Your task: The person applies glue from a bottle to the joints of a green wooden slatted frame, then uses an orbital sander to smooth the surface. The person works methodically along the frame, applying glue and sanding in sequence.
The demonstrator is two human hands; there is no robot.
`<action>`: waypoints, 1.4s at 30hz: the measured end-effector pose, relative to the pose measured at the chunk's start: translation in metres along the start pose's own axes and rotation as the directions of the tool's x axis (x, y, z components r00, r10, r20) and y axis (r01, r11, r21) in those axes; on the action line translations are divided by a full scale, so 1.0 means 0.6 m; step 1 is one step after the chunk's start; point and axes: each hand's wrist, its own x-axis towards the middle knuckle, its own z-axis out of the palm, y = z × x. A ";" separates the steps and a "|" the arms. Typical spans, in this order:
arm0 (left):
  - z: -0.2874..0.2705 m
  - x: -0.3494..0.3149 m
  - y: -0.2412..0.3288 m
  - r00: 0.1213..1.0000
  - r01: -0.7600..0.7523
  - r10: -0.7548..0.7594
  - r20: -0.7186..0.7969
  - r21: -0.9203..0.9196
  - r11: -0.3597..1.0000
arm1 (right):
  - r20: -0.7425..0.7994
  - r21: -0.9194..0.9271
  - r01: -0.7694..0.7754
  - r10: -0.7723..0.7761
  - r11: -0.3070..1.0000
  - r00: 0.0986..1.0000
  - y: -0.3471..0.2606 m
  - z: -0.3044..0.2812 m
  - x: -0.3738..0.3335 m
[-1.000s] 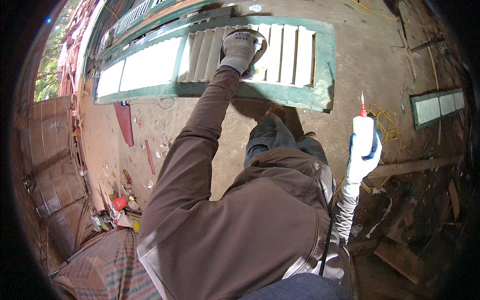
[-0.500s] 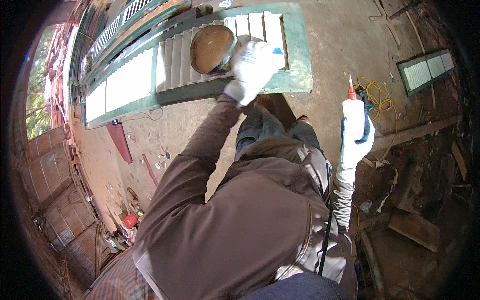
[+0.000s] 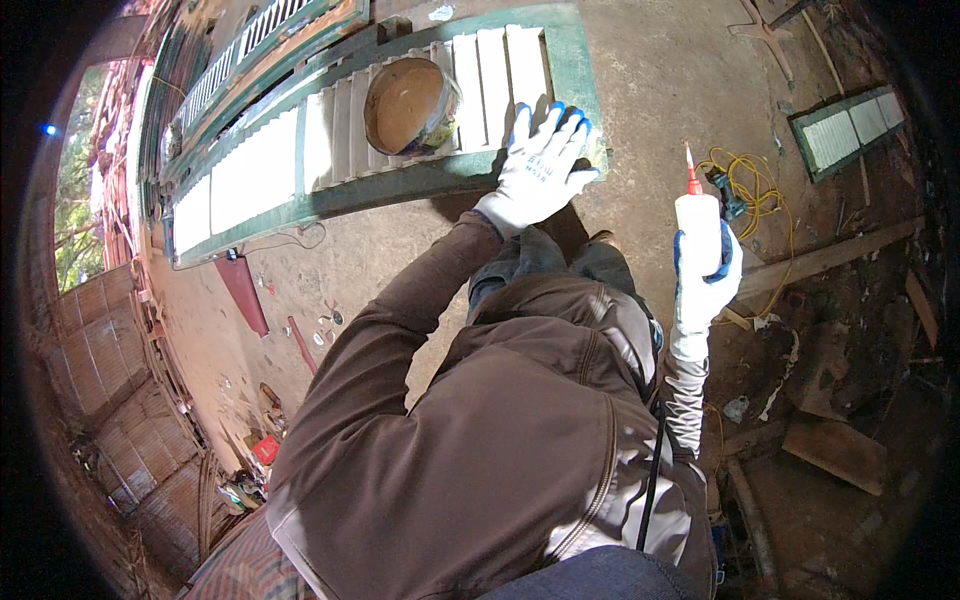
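Observation:
My left hand (image 3: pixel 541 165), in a white glove with blue fingertips, lies with its fingers spread over the near right corner of a green-framed louvered shutter (image 3: pixel 400 190). The shutter's slats are white. In my right hand (image 3: pixel 708 275), gloved the same way, is a white glue bottle (image 3: pixel 697 228) with a red cap and a pale pointed nozzle aimed upward. The fingers wrap round the bottle, away from the shutter. A round tub (image 3: pixel 404 105) with a brown inside rests on the slats, left of my left hand.
More green shutters (image 3: pixel 285 35) lean at the far left. A small shutter panel (image 3: pixel 850 130) lies on the floor at the right, near a coiled yellow cord (image 3: pixel 745 185). Wood scraps (image 3: pixel 835 450) litter the lower right, and a dark red piece (image 3: pixel 242 295) lies at the left.
My left hand has moved right from beside the tub toward the shutter's corner, and its fingers have spread. My right hand still holds the glue bottle.

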 end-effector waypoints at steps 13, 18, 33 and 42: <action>-0.018 -0.034 0.037 1.000 -0.026 0.024 -0.016 -0.119 0.993 | 0.002 0.014 0.001 -0.001 1.000 1.000 -0.005 0.001 0.004; -0.004 -0.015 0.074 1.000 -0.009 0.011 0.025 -0.066 0.998 | 0.034 0.027 0.009 -0.010 1.000 0.999 -0.010 0.003 0.005; -0.047 -0.012 0.078 0.950 0.160 -0.209 0.233 0.213 0.964 | 0.081 0.033 0.010 -0.013 0.999 0.997 -0.025 0.006 0.010; -0.024 -0.006 0.049 0.988 0.097 -0.109 0.108 0.111 0.989 | 0.103 0.057 0.008 -0.013 0.998 0.995 -0.025 0.007 0.012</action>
